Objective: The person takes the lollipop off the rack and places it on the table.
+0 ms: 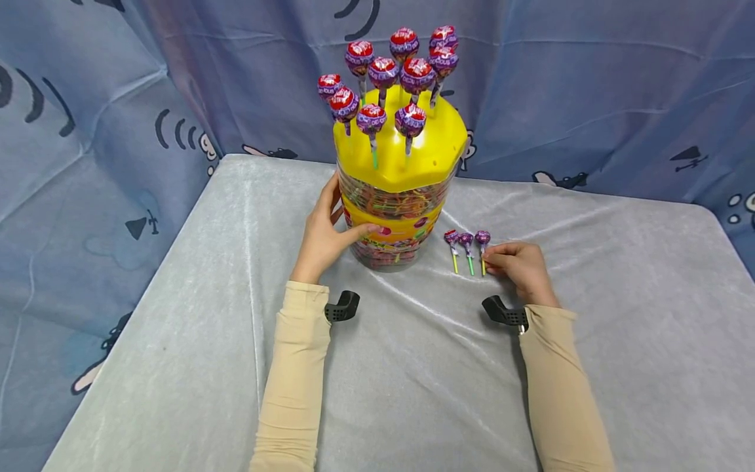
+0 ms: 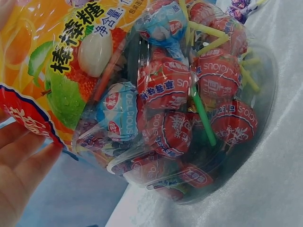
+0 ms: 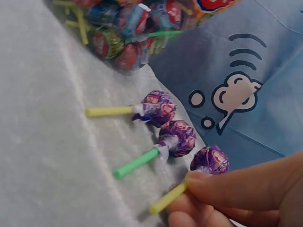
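A large clear jar of lollipops with a yellow lid (image 1: 401,160) stands at the back of the table. My left hand (image 1: 324,233) holds its left side, thumb across the orange label (image 1: 392,228) and fingers round the side. In the left wrist view, wrapped red and blue lollipops (image 2: 165,82) show through the clear wall. To the right of the jar, my right hand (image 1: 522,265) pinches the yellow stick of a purple lollipop (image 3: 210,161) between thumb and fingers. Beside it lie a green-stick lollipop (image 3: 176,139) and a yellow-stick lollipop (image 3: 158,108), both purple-wrapped.
Several purple-and-red lollipops (image 1: 417,75) stand upright in the lid, sticks down. Grey velvety cloth (image 1: 407,367) covers the table. A blue printed curtain (image 1: 560,98) hangs close behind the jar. Each sleeve carries a black wrist mount (image 1: 342,306).
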{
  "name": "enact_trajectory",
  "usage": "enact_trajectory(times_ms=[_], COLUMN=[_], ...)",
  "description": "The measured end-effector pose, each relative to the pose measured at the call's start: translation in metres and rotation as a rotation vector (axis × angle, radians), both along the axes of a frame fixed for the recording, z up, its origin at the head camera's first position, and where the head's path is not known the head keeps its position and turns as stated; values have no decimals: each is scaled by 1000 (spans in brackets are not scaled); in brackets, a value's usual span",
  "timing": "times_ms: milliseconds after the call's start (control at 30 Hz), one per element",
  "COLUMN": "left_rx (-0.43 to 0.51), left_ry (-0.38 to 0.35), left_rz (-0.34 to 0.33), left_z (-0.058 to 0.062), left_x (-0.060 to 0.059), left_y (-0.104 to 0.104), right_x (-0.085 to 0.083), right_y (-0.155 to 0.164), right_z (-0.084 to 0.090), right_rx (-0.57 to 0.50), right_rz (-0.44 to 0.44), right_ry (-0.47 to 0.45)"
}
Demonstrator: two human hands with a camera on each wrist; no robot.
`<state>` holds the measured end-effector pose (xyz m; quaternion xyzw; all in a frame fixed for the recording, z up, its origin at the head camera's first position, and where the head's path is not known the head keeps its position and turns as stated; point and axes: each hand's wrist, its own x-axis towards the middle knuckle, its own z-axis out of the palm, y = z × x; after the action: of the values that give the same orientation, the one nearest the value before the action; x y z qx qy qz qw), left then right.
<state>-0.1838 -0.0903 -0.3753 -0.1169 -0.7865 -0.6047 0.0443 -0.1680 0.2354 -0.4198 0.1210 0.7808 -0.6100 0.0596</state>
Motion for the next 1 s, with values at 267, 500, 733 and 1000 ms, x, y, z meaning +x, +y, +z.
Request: enact_trajectory(times_ms=[267, 500, 733, 1000], left_rx=[6, 9, 13, 6], left_ry=[1, 9, 7, 3], left_rz=[-1, -2, -5, -7], left_z=[2, 1, 0, -1], left_x=[1, 0, 0, 0], left_y=[1, 0, 0, -1], right_x=[-1, -1, 1, 4], right_y=[0, 1, 5, 6], right_z=[0, 0, 1, 11], right_rx=[68, 83, 69, -190], right_rz=[-1, 15, 42, 5], right_ry=[-4, -1, -5, 73])
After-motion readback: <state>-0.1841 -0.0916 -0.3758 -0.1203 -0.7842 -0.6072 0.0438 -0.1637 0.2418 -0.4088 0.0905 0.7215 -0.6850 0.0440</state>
